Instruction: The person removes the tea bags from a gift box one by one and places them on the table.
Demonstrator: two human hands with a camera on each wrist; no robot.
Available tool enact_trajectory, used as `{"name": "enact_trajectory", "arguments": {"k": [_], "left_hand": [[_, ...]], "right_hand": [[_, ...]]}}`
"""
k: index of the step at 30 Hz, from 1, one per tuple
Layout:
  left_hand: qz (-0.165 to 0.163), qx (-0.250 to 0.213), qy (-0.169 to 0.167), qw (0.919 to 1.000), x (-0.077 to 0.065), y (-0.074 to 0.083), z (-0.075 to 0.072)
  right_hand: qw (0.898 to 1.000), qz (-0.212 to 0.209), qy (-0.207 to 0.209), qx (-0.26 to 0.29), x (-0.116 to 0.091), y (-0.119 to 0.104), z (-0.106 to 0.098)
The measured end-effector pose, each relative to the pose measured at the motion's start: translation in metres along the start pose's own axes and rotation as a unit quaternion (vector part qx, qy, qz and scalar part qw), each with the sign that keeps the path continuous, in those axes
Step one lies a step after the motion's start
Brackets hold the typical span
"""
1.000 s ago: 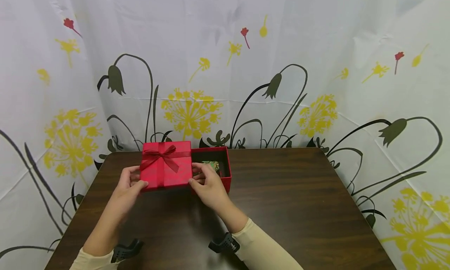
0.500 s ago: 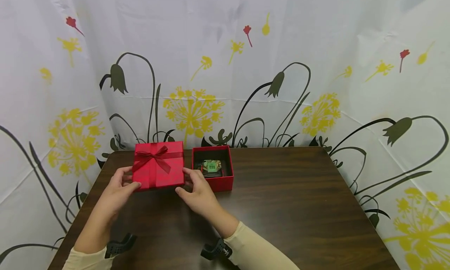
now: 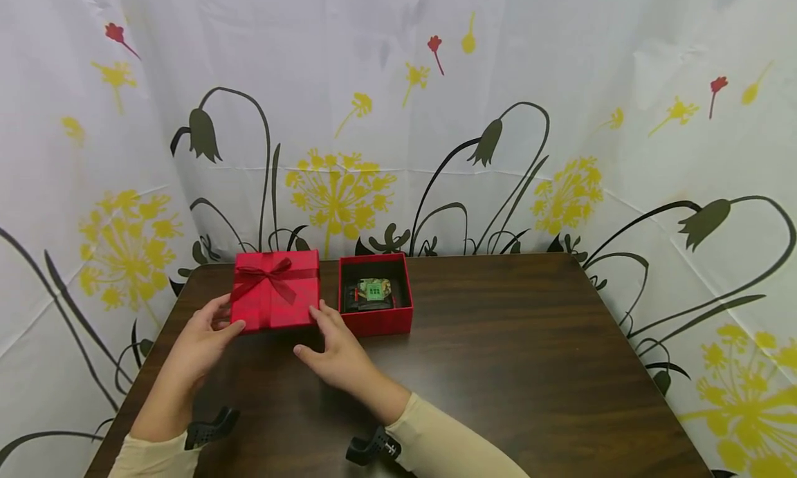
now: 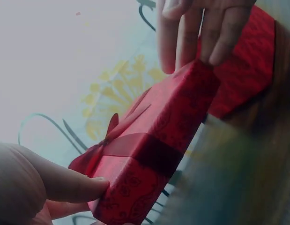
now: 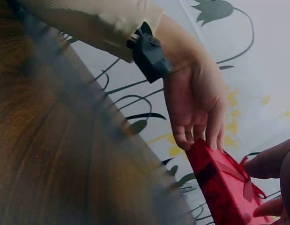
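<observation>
A red gift box lid (image 3: 277,295) with a dark red ribbon bow hangs over the left part of the table. My left hand (image 3: 202,336) pinches its left side, thumb on the front edge and fingers beneath. At the lid's right edge my right hand (image 3: 339,357) touches with fairly straight fingers (image 4: 215,40), its thumb spread away from the lid. Just right of the lid stands the red box base (image 3: 376,324), its top uncovered and its inside black. Within it lies a green and gold piece (image 3: 373,290) on something black with a bit of red.
The dark wooden table (image 3: 510,353) stretches to the right and toward the front. Behind it hangs a white curtain (image 3: 349,63) printed with flowers. Each wrist wears a black camera strap (image 3: 373,447).
The lid has moved left off the box base, uncovering the things inside. My right thumb has come off the lid and spread away, while the left hand keeps its pinch.
</observation>
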State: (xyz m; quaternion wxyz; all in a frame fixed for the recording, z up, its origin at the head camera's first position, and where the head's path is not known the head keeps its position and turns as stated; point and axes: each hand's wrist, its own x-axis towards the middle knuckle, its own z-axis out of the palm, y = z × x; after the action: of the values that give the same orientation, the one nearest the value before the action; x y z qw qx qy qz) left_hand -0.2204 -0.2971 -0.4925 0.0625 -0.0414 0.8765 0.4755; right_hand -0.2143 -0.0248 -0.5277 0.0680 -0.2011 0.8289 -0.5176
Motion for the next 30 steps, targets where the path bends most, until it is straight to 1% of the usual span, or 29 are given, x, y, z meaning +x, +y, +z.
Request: {"name": "enact_trajectory", "arguments": {"k": [3,6,11,16,22,27,30], "left_hand": [[-0.003,0.025,-0.008,0.9996,0.006,-0.01,0.002],[-0.008,0.038,-0.024,0.999,0.011,-0.02,0.004],[-0.018,0.031,-0.037,0.9987,0.017,-0.031,0.007],[-0.028,0.027,-0.041,0.9984,0.019,-0.037,0.01],[-0.039,0.001,-0.03,0.9988,0.022,-0.043,0.013],[-0.042,-0.005,-0.01,0.9991,0.028,-0.052,0.018],[-0.05,-0.009,-0.002,0.9987,0.03,-0.057,0.02]], "right_hand": [[1.0,0.022,-0.016,-0.01,0.0,0.005,0.006],[0.999,0.031,-0.023,-0.017,0.0,0.01,0.01],[0.999,0.039,-0.025,-0.028,0.003,0.018,0.014],[0.998,0.046,-0.022,-0.035,0.007,0.028,0.02],[0.998,0.057,-0.02,-0.025,0.013,0.035,0.024],[0.998,0.051,-0.017,-0.014,0.018,0.038,0.025],[0.999,0.045,-0.025,-0.007,0.019,0.043,0.026]]}}
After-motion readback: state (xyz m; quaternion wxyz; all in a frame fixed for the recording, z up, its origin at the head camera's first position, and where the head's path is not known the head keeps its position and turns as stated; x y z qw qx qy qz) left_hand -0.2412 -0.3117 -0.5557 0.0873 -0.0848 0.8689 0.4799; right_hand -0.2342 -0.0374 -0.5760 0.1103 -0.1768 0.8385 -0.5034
